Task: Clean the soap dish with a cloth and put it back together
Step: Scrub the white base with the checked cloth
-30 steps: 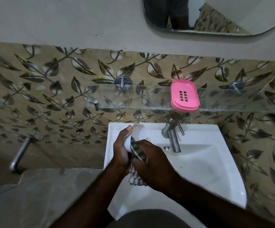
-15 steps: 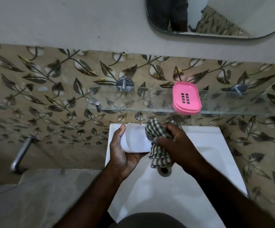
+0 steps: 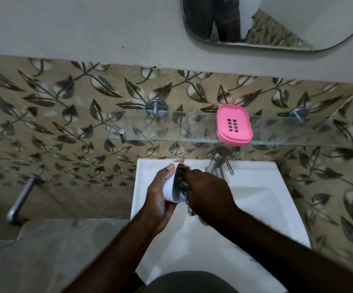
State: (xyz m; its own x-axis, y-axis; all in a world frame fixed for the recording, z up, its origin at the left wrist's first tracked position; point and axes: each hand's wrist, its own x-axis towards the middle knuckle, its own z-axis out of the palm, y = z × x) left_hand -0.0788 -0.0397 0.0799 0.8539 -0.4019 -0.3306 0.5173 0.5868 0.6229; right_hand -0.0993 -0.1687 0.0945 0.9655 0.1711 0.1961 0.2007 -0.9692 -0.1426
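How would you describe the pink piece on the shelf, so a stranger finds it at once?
Look above the white washbasin to the glass shelf on the leaf-patterned wall. The pink soap dish piece lies on it, just above the tap. It is the only pink thing, with dark slots in its middle.

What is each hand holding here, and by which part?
Left hand grips the white soap dish piece by its outside, thumb on one edge, fingers behind. Right hand holds the checked cloth bunched in its fingers, pressed into the piece.
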